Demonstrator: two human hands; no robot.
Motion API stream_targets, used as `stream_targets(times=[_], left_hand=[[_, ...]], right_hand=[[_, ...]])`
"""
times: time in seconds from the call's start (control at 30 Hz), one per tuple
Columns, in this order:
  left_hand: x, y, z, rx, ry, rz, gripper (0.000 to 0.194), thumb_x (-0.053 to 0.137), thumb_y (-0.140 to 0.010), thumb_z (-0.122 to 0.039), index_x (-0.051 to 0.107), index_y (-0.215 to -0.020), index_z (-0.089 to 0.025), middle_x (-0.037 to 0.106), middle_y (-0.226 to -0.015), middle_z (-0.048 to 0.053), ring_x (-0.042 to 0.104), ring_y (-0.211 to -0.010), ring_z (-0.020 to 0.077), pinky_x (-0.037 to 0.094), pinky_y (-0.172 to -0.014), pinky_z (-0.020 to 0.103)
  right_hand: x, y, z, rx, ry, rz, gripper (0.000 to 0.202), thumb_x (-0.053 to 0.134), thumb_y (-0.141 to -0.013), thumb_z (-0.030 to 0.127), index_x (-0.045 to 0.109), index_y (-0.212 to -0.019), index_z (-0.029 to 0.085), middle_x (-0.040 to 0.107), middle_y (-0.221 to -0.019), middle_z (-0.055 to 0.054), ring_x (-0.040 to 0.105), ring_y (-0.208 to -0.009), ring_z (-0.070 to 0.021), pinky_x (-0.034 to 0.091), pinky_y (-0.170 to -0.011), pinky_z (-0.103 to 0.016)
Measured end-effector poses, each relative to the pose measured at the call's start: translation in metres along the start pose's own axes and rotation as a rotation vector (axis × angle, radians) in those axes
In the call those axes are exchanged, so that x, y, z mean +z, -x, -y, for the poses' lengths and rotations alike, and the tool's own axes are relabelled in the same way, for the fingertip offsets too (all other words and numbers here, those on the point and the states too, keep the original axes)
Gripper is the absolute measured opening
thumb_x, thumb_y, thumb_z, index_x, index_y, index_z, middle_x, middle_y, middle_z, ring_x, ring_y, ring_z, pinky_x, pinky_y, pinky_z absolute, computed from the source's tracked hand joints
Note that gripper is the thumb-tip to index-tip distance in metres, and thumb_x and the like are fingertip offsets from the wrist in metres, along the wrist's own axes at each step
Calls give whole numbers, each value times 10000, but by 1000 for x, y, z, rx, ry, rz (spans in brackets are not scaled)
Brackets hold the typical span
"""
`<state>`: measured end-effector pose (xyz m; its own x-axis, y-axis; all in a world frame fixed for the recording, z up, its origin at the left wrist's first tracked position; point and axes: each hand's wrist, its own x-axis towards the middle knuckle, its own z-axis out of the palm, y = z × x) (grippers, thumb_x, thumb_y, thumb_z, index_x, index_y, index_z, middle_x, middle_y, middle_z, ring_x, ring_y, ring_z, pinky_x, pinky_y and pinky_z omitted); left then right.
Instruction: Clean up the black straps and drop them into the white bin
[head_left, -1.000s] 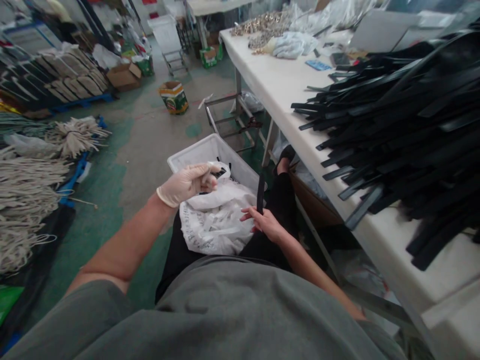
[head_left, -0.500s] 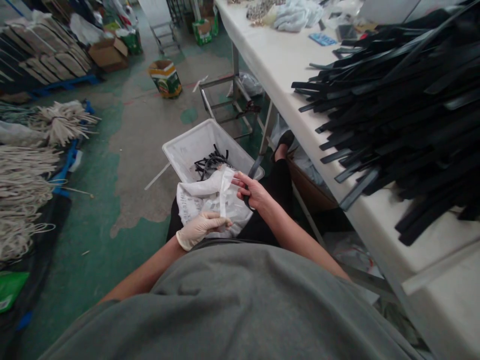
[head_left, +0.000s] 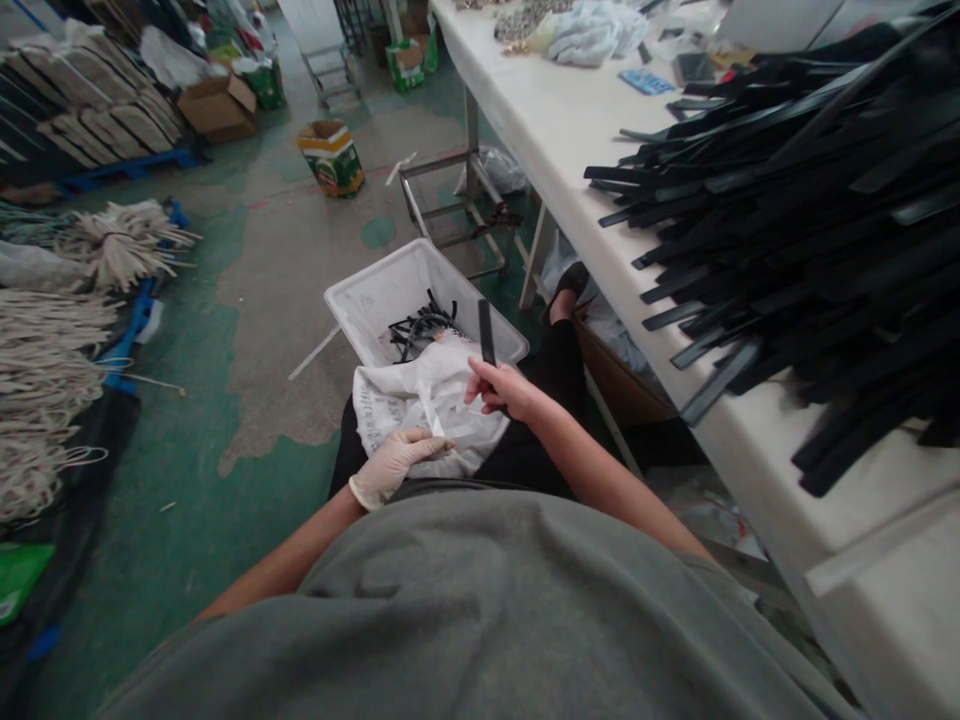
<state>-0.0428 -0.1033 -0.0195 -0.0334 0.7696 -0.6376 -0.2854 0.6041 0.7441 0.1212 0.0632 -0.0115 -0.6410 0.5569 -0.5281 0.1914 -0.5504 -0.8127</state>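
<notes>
My left hand [head_left: 397, 462], in a pale glove, pinches the lower end of a narrow white strip [head_left: 430, 400] above my lap. Beyond its fingertips the strip lies over a white printed plastic bag [head_left: 382, 393] spread across my thighs. My bare right hand [head_left: 501, 388] grips a flat black strip [head_left: 486, 330], which points up and away from me; its lower end is partly hidden by the fingers. Just past my knees stands a white plastic bin [head_left: 367, 305] with short black strips [head_left: 420, 325] inside.
On my right a white table [head_left: 555, 130] carries a big pile of black strips [head_left: 787, 200] overhanging its edge. A metal frame [head_left: 450, 210] stands beyond the bin. Bundles of pale cord [head_left: 45, 370] lie at the left. A cardboard box [head_left: 330, 160] sits on the floor ahead.
My right hand's fingers have come off the upper end of the white strip, which now droops onto the bag. The black strip has swung more upright. My left hand has shifted slightly left.
</notes>
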Motion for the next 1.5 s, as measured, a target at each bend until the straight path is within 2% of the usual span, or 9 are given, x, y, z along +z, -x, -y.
stream_targets(times=[0.2,0.37,0.53,0.73,0.87,0.97,1.07,1.23,1.5], left_hand=[[7,4,-2,7,-52,44,365,856,-651,-452,797,-842,-147,753,-882,114,673,-824,203,492,-753,275],[9,12,-6,52,-125,93,371,828,-697,-450,801,-899,-141,755,-953,128,672,-905,215,482,-849,285],[8,15,-2,10,-96,132,348,841,-680,-436,804,-877,-152,760,-897,112,682,-883,230,496,-842,303],[7,11,6,-49,-71,130,352,834,-683,-451,794,-865,-152,760,-890,102,685,-848,218,505,-791,293],[-2,6,4,-32,-100,20,378,838,-659,-482,787,-838,-153,760,-926,117,683,-931,252,499,-856,324],[-6,-3,-8,38,-216,92,421,854,-645,-453,777,-944,-167,741,-1071,119,649,-1065,267,451,-970,343],[-1,-19,-29,190,-109,129,576,867,-626,-459,714,-1110,-186,699,-1184,107,632,-1097,253,450,-962,335],[19,-44,-54,342,47,16,525,870,-629,-405,698,-1060,-159,714,-897,37,643,-815,157,472,-778,261],[20,-37,-30,188,-36,37,315,871,-600,-314,750,-839,-147,712,-831,20,612,-750,140,459,-765,264]], right_hand=[[21,-10,-25,177,-126,129,601,394,-961,640,703,-837,140,751,-979,-95,140,-368,-11,445,-378,-198],[29,-25,-29,341,-374,137,619,391,-935,690,632,-813,133,719,-818,-83,150,-353,1,405,-361,-172],[37,-32,-30,347,-539,237,474,456,-976,557,596,-810,135,664,-720,-19,141,-356,2,375,-367,-142],[31,-37,-16,-18,-408,-116,242,686,-847,288,556,-688,160,483,-517,81,224,-375,-14,389,-420,-143],[16,-31,2,-317,-121,-320,201,704,-747,302,596,-666,155,589,-580,35,446,-479,-54,427,-465,-166],[13,-22,9,-415,54,-290,201,693,-716,341,630,-682,153,646,-636,5,529,-550,-90,436,-474,-184],[19,-14,10,-467,232,-239,216,686,-735,371,656,-693,161,634,-610,14,516,-525,-88,423,-491,-195],[25,-8,9,-542,497,-246,223,695,-776,376,699,-720,161,608,-590,21,529,-549,-99,399,-551,-216],[6,-14,17,-576,408,-324,278,697,-788,408,670,-714,142,616,-619,5,515,-544,-97,410,-549,-218]])
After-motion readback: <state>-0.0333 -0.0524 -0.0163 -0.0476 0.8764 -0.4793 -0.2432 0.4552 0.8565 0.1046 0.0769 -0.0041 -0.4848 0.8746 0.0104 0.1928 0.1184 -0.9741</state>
